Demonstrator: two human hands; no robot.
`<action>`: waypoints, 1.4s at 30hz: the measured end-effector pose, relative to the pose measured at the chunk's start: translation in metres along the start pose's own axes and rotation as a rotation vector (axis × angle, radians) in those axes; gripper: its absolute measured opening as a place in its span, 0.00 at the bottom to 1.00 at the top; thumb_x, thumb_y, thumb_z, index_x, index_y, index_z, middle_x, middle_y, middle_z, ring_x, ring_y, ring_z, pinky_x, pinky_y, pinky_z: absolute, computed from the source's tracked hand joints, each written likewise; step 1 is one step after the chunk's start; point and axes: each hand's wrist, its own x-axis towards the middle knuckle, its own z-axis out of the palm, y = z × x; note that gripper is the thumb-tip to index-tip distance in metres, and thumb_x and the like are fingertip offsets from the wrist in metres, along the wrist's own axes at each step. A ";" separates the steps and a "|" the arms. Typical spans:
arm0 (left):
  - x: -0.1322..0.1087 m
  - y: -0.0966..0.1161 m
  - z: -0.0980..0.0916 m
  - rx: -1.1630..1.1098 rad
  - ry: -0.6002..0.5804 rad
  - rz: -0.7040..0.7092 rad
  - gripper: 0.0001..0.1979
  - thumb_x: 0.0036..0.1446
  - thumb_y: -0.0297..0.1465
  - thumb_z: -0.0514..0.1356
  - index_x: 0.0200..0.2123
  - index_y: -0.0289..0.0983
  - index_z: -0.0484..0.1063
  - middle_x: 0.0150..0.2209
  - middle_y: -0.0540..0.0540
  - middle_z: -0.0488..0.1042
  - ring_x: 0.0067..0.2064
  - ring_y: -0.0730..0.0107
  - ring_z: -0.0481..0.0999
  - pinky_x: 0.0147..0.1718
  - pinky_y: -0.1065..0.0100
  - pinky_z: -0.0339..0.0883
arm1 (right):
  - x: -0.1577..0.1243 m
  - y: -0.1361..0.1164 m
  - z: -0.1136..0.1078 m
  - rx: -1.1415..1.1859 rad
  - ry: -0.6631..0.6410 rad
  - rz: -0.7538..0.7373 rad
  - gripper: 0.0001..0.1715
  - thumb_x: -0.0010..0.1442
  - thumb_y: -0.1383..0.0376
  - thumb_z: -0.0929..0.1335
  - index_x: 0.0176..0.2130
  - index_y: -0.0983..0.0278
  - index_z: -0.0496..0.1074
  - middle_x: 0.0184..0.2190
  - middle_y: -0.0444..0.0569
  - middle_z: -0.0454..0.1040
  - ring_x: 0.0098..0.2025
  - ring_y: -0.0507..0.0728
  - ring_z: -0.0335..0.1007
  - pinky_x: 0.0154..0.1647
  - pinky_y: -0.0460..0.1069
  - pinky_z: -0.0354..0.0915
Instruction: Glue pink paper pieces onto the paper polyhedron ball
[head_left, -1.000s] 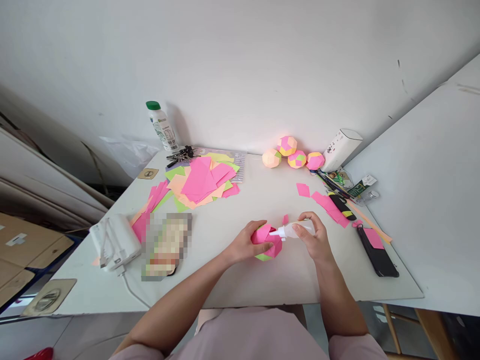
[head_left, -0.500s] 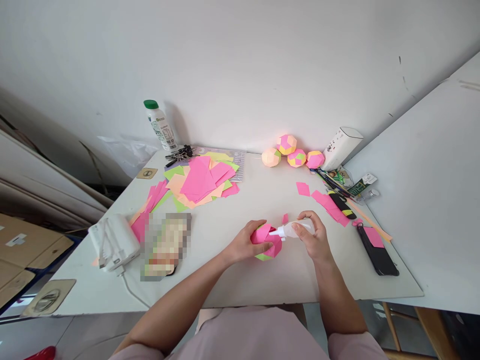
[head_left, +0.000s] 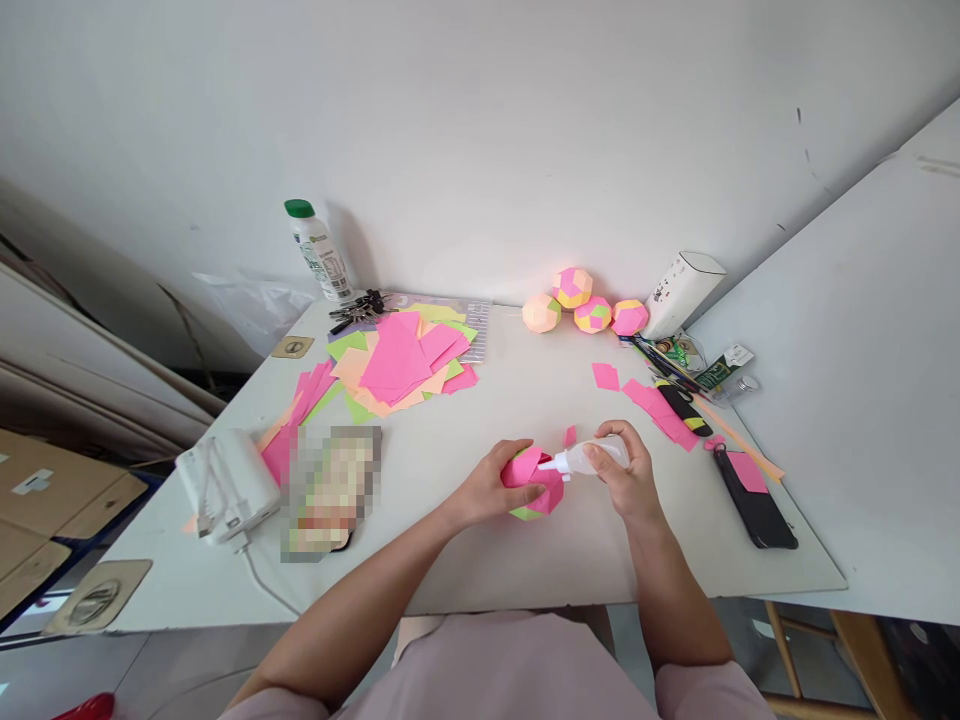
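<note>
My left hand point(head_left: 491, 488) is closed around a pink and green folded paper ball point(head_left: 534, 484) resting on the white table point(head_left: 480, 560). A small white glue bottle point(head_left: 581, 459) is gripped in my right hand point(head_left: 628, 476), lying sideways with its nozzle touching the ball's upper right side. A small pink paper scrap point(head_left: 570, 435) lies just behind the bottle.
Three finished paper balls point(head_left: 589, 308) sit by the wall beside a white box point(head_left: 681, 292). A pile of coloured paper squares point(head_left: 405, 360), keys point(head_left: 361, 308) and a bottle point(head_left: 315, 250) are at back left. A white charger point(head_left: 229, 485) lies left, a black phone point(head_left: 754, 500) and pens right.
</note>
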 end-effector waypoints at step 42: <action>0.000 -0.002 0.001 -0.051 -0.010 -0.028 0.34 0.48 0.43 0.66 0.57 0.41 0.61 0.57 0.41 0.63 0.54 0.54 0.68 0.51 0.55 0.67 | 0.004 0.004 0.005 0.331 0.049 0.186 0.19 0.49 0.54 0.74 0.32 0.59 0.64 0.15 0.33 0.54 0.15 0.44 0.43 0.14 0.41 0.44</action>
